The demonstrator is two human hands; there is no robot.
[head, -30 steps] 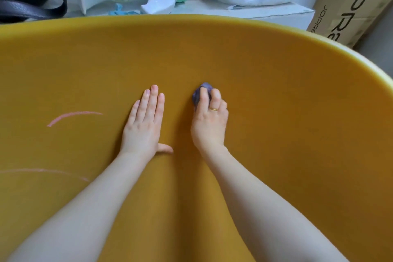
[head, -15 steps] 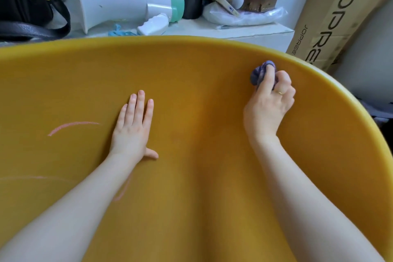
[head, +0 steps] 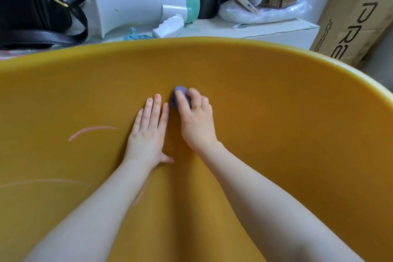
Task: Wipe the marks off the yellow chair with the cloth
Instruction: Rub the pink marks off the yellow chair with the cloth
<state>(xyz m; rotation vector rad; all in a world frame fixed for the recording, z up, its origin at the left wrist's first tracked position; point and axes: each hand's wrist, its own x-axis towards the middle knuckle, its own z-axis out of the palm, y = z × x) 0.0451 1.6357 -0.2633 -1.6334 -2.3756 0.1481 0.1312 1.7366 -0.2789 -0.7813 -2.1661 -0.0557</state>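
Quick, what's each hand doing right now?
Left hand: open, flat on the chair.
Right hand: holding the cloth against the chair.

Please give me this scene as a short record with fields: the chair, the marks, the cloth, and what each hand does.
chair: yellow chair, fills the view
marks: pink marks left of the hands, not wiped
cloth: purple cloth, bunched, on the chair
right hand: right hand presses the cloth with curled fingers
left hand: left hand rests flat on the chair

Bare forearms, no sleeves; gold ring (head: 198, 107) on the right hand (head: 196, 122).
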